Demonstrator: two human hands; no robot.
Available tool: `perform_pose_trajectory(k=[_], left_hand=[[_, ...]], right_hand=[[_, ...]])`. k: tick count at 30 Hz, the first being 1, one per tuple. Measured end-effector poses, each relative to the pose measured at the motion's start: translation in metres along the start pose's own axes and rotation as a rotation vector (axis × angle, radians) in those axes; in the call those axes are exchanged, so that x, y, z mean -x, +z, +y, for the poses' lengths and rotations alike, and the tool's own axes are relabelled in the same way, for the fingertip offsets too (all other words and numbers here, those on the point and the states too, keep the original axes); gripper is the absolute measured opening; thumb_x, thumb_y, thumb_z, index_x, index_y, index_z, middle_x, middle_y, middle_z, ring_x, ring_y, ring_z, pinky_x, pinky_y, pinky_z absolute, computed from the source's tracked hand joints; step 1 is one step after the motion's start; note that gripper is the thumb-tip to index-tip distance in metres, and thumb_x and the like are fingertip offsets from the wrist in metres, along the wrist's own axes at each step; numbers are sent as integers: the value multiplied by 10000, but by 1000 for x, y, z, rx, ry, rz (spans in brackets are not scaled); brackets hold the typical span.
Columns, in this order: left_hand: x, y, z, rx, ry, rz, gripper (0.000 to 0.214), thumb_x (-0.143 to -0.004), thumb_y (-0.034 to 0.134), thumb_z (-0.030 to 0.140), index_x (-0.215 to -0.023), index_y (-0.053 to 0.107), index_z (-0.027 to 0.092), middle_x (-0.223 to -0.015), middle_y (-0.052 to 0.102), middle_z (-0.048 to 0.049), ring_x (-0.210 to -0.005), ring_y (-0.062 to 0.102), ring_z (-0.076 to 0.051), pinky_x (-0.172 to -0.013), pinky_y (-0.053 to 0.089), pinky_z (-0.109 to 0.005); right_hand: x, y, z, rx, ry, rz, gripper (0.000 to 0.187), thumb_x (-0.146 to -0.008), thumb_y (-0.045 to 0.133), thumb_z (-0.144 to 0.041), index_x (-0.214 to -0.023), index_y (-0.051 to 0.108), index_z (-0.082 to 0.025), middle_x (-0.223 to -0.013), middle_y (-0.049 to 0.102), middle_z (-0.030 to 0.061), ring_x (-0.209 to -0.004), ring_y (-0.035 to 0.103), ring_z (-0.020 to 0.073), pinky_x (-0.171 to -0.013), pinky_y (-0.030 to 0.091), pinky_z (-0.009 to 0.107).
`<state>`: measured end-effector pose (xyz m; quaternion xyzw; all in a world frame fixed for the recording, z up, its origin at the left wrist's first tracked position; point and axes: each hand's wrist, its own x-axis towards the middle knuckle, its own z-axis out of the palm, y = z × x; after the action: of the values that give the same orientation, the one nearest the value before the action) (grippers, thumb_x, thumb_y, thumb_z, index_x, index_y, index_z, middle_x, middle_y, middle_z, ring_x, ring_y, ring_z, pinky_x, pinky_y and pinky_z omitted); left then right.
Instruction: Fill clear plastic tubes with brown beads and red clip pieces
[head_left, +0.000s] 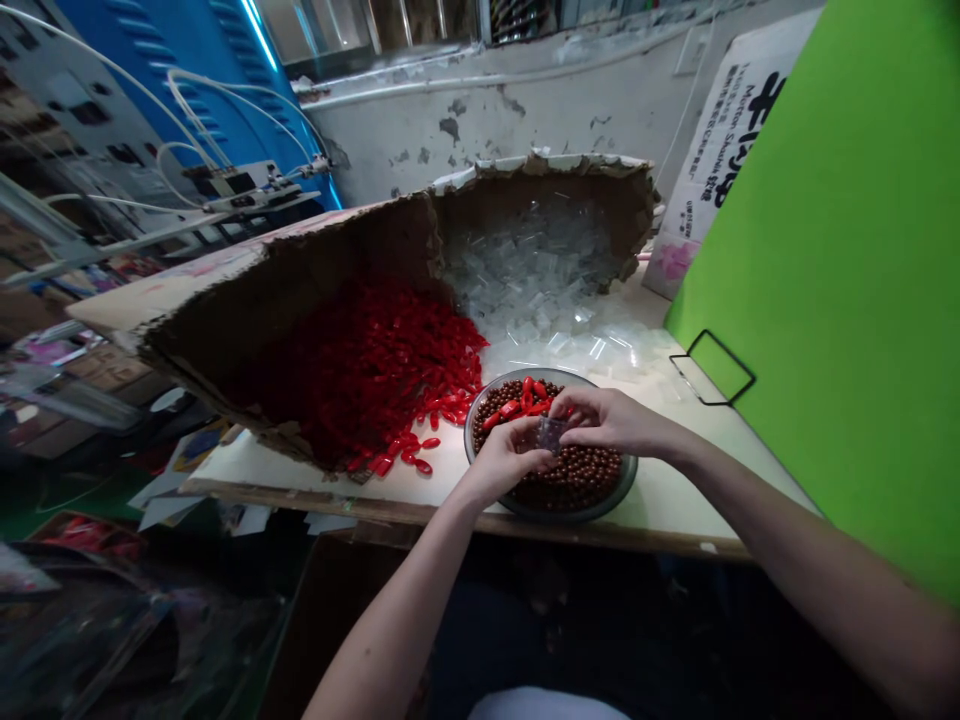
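Note:
My left hand [510,460] and my right hand [611,420] meet above a round glass bowl [577,517], pinching a small clear plastic bag [551,435] between their fingers. Its contents are too dark to tell. The bowl holds many round brown beads [577,478], with a small heap of glossy red pieces [521,400] on them. Left of the bowl, a large pile of red plastic pieces [367,375] fills a torn cardboard box [300,310]. Clear plastic pieces [532,275] lie heaped behind the bowl.
The box and bowl rest on a white tabletop with a wooden front edge [465,522]. A bright green board [825,300] with a black wire loop [712,368] stands to the right. Tubing and a machine [255,190] sit at the upper left.

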<state>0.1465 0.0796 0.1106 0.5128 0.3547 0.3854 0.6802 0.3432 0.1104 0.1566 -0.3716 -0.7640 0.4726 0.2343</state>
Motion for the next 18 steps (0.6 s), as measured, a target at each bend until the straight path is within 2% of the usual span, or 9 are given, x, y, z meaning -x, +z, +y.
perform_pose_trajectory(k=[4,7,10,13,18], left_hand=[[3,-3,2,71,-20,-68,576,-593,784,160,-1148,626,157,-1031,690,-71,-820,637,-151,-774,485,-273],[4,-3,2,72,-24,-71,543,-619,774,184,-1143,633,160,-986,698,-67,-799,637,-151,-754,483,-268],[3,-3,1,39,-32,-38,445,-683,734,254,-1106,648,148,-899,699,-59,-723,629,-139,-690,484,-255],[1,-5,-2,-35,-29,2,381,-729,685,280,-1084,654,144,-909,693,-62,-705,618,-134,-673,488,-256],[1,-14,-7,-296,38,140,364,-737,648,210,-1097,652,157,-1033,681,-82,-869,619,-188,-793,491,-305]], right_hand=[[1,-4,-5,17,21,-33,230,-734,657,-273,-937,588,-188,-921,669,22,-837,656,168,-774,522,319],[2,-5,-5,23,28,-48,259,-739,658,-293,-968,584,-196,-937,683,25,-843,661,171,-778,520,324],[1,-2,-4,84,25,-36,246,-746,657,-310,-957,588,-202,-924,678,22,-825,656,165,-767,521,317],[0,0,0,202,13,-17,220,-751,658,-306,-936,598,-203,-866,665,23,-777,640,163,-718,518,307],[-1,-2,13,423,-30,13,154,-746,660,-250,-883,616,-195,-840,635,29,-707,599,153,-647,488,285]])
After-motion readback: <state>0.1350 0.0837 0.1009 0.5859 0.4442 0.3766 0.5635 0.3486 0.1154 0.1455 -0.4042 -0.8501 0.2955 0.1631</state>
